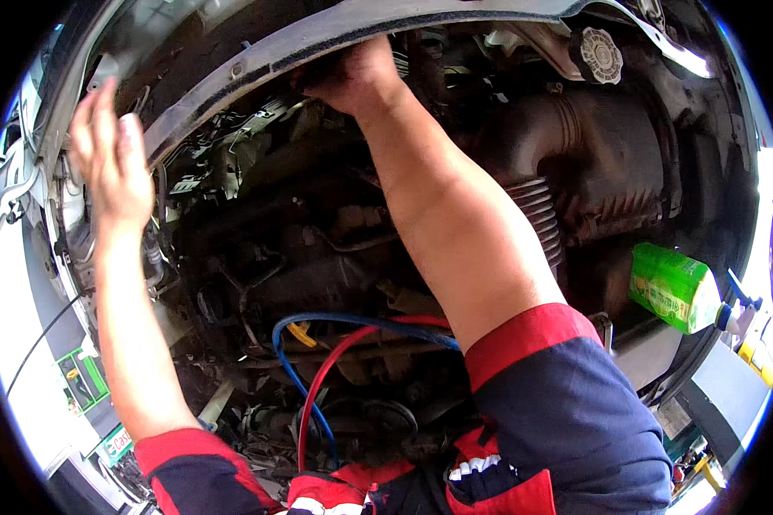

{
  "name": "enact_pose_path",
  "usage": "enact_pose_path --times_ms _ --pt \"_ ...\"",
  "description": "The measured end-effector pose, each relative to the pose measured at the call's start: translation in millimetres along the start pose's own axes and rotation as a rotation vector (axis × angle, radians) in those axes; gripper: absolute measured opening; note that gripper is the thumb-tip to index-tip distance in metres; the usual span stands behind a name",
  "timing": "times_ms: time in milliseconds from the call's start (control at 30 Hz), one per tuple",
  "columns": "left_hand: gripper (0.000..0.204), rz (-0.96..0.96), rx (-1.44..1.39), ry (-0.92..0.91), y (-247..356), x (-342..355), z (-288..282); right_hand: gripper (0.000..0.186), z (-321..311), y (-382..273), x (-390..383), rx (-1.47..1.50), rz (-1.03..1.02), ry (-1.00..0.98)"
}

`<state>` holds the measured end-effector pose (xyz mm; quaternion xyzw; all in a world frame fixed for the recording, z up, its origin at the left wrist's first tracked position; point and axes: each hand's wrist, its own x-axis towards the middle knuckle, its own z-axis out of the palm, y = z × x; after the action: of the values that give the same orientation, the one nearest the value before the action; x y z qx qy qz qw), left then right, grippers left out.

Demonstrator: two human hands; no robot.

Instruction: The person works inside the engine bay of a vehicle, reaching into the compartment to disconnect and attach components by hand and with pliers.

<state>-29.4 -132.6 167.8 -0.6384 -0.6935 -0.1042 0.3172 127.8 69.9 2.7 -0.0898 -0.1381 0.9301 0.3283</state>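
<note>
I lean over a vehicle's open engine bay. My left hand (pixel 118 167) is raised at the far left, its fingers stretched upward beside the end of a curved grey metal panel (pixel 234 73). Nothing shows in that hand. My right hand (pixel 361 77) reaches under the same panel near the top middle. Its fingers disappear into the dark gap there, so whatever they touch or hold is hidden. Beneath my arms lies the dark, dirty engine (pixel 292 275).
A blue hose (pixel 305 382) and a red hose (pixel 313 399) cross the front of the bay. On the right are a dark air intake housing (pixel 618 163), a ribbed hose (pixel 537 219) and a round cap (pixel 601 56). A green spray bottle (pixel 672 287) lies tilted at the right edge.
</note>
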Motion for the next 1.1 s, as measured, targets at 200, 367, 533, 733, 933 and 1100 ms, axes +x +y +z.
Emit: enact_pose_path --times_ms 200,367,533,733,933,1100 --pt "0.050 0.016 -0.090 -0.070 -20.1 -9.3 15.1 0.045 4.5 37.4 14.5 -0.225 -0.075 0.123" --pt "0.054 0.076 -0.024 -0.107 -17.3 -3.1 11.0 0.043 -0.2 39.9 15.5 -0.118 0.006 0.129" --pt "0.044 0.063 -0.077 -0.105 -22.2 -7.1 13.3 0.046 -10.4 29.3 19.9 0.169 -0.001 0.096" --pt "0.043 0.080 -0.087 -0.107 -20.6 -4.4 12.3 0.026 -26.2 45.2 20.4 -0.192 0.134 0.215" --pt "0.044 0.057 -0.119 -0.129 -24.5 -6.3 14.1 0.023 -32.6 55.6 36.9 -0.322 0.184 0.312" --pt "0.044 0.036 -0.098 -0.151 -27.6 -8.1 13.3 0.033 -40.7 66.8 48.5 -0.316 0.201 0.228"
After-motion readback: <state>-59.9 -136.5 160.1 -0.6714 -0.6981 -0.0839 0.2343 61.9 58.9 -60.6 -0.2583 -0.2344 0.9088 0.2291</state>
